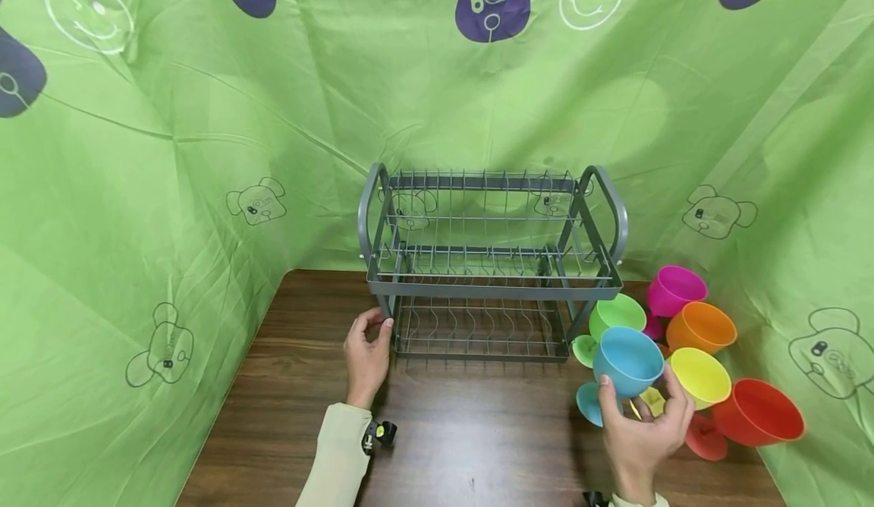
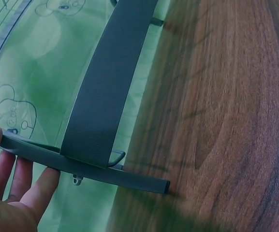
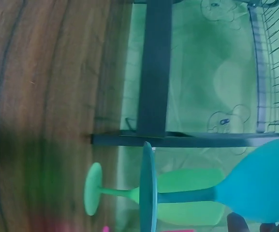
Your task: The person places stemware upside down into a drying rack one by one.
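We grip the dish rack [image 1: 492,292] at its left side with our left hand [image 1: 367,355]; the rack extends rightward. Our right hand [image 1: 643,439] grasps the blue goblet [image 1: 624,363] by its bowl. The green goblet [image 1: 617,313] is beyond that hand, the red goblet [image 1: 759,414] to its right.

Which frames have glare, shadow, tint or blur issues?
Head: brightest and clearest, soft glare on the table, broad shadows on the green cloth; left wrist: dimmer, cooler tint, faint dark streaks across the table; right wrist: similar cool tint, blurry green and pink smears lower left, blue cup clipped by the frame edge.
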{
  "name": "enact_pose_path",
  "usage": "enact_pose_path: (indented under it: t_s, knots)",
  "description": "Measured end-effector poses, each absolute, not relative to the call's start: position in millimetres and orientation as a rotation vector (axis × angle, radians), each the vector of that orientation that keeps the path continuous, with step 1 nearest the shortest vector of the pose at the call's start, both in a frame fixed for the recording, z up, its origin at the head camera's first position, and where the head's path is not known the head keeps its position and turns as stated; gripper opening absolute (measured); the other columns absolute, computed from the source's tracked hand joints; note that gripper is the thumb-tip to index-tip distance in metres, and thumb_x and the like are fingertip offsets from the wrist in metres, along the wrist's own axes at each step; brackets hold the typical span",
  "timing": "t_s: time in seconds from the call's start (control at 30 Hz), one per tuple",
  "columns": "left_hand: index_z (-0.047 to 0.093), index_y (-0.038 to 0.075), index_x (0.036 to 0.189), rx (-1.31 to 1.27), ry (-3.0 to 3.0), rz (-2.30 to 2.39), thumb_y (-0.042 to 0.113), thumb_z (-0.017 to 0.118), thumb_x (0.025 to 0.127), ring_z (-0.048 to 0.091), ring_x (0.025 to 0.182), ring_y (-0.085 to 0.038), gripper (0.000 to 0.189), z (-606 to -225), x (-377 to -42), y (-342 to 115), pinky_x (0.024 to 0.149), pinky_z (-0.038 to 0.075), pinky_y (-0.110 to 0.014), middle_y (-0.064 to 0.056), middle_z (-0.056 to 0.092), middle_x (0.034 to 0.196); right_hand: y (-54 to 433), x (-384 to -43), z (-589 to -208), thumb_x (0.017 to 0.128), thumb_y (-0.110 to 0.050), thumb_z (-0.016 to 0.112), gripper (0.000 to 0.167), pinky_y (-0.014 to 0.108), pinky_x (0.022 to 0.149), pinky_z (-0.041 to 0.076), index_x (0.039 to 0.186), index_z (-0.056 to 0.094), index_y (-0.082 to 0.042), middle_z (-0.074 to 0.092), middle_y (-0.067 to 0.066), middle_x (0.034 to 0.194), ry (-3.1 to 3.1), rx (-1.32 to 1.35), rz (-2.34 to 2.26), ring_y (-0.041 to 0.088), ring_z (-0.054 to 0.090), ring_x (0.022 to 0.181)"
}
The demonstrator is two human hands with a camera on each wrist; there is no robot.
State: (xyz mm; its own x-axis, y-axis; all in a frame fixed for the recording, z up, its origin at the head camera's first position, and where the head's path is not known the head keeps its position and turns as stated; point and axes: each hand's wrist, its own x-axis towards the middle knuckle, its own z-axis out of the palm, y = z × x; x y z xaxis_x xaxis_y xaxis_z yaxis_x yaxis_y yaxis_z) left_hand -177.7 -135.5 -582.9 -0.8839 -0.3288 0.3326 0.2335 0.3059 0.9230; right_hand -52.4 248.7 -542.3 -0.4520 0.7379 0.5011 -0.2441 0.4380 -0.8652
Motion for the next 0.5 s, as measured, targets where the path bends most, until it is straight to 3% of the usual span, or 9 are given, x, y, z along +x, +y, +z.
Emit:
enact_pose_path:
  t_s: [0.3, 0.5]
  knots:
    - [0.073, 0.01, 0.119, 0.098, -2.137, -1.62, 0.015, 0.074, 0.1, 0.071, 0.105, -0.024, 0.02, -578.2, -176.6, -136.8, 0.075, 0.06, -0.019, -0.009, 0.073, 0.113, 250.6, -36.8, -524.6, 0.066, 0.012, 0.088, 0.088, 0.013, 0.083, 0.058, 0.148, 0.061, -0.008, 0.061, 0.002, 0.134, -1.803, -0.289, 1.328, 0.02, 0.059, 0.117]
    - [0.073, 0.013, 0.12, 0.089, -2.152, -1.67, 0.016, 0.075, 0.1, 0.071, 0.108, -0.024, 0.02, -572.3, -172.0, -139.9, 0.077, 0.06, -0.019, -0.007, 0.073, 0.114, 247.2, -33.8, -512.2, 0.055, 0.026, 0.083, 0.089, 0.011, 0.085, 0.057, 0.139, 0.062, 0.01, 0.062, 0.018, 0.131, -1.79, -0.076, 1.358, 0.017, 0.059, 0.109]
